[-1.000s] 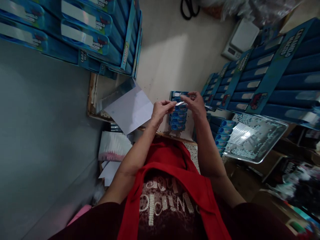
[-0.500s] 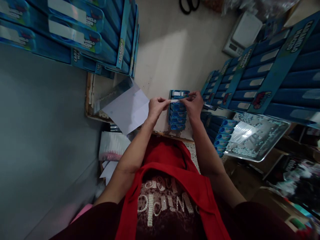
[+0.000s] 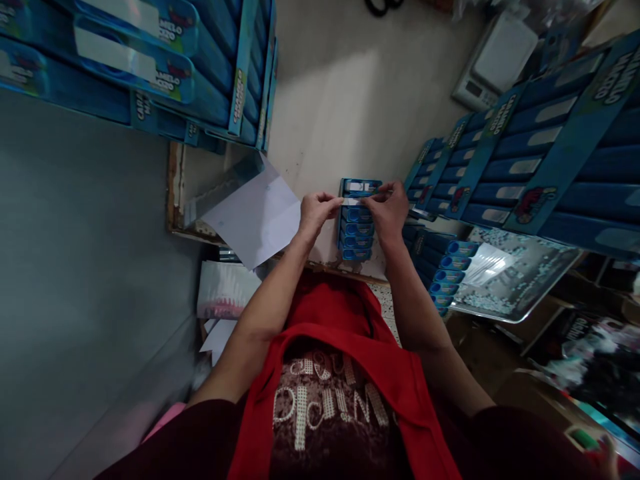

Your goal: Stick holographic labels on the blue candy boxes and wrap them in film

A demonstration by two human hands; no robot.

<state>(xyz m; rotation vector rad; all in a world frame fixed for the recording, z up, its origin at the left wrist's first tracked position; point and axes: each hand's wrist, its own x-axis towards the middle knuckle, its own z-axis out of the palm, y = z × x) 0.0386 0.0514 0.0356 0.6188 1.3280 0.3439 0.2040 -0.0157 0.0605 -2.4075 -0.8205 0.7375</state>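
A row of small blue boxes (image 3: 357, 229) stands on the worktable in front of me, their narrow ends facing up. The farthest box (image 3: 359, 187) has a white label on its end. Between my hands a small white label (image 3: 352, 201) stretches across the end of the second box. My left hand (image 3: 318, 211) pinches the label's left end between thumb and finger. At its right end, the fingertips of my right hand (image 3: 390, 208) are closed on it. Whether the label is touching the box all along cannot be made out.
White sheets (image 3: 253, 217) lie left of the row on the worktable (image 3: 320, 100). Stacked blue boxes (image 3: 210, 87) rise at the far left, more (image 3: 500, 153) at the right. A scale (image 3: 500, 60) sits behind those. A metal tray (image 3: 520, 283) holds small pale pieces.
The label has come to lie flatter over the second box's end, with both hands still pinching it. The view has shifted slightly.
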